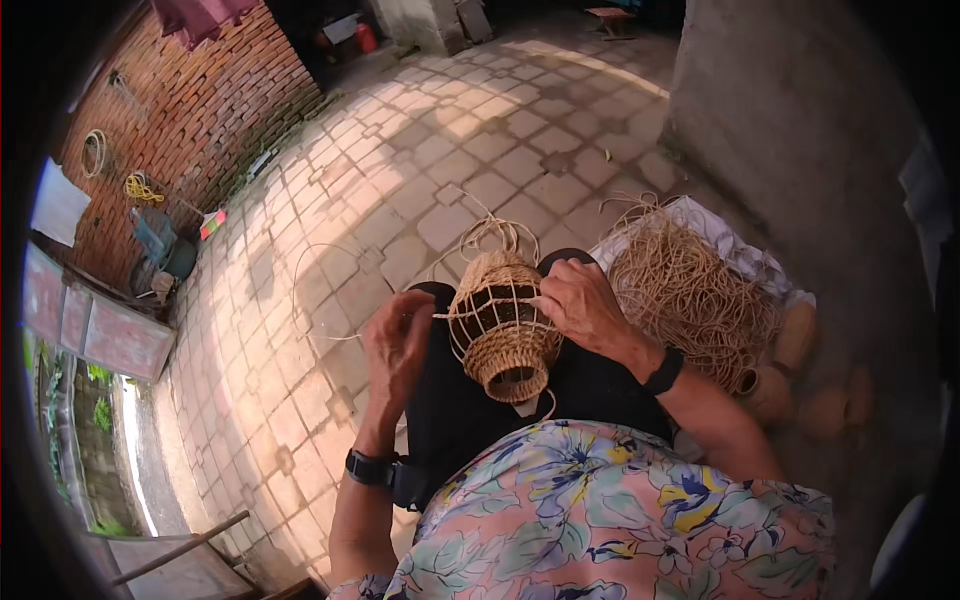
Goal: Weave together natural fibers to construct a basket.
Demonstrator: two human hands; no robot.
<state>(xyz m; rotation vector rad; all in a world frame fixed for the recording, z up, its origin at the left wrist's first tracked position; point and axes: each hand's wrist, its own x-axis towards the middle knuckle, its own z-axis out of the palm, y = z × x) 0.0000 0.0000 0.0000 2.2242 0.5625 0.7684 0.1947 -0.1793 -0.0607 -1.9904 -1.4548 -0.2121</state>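
Head cam: basket [507,345] btwn hands [393,335] [585,303]

Underside of the woven basket [508,343] hidden, maroon cloth [205,20] cut off above.

Sunlit paving [385,205], brick wall [205,115]

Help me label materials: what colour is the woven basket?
The woven basket is straw tan, best seen in the head view.
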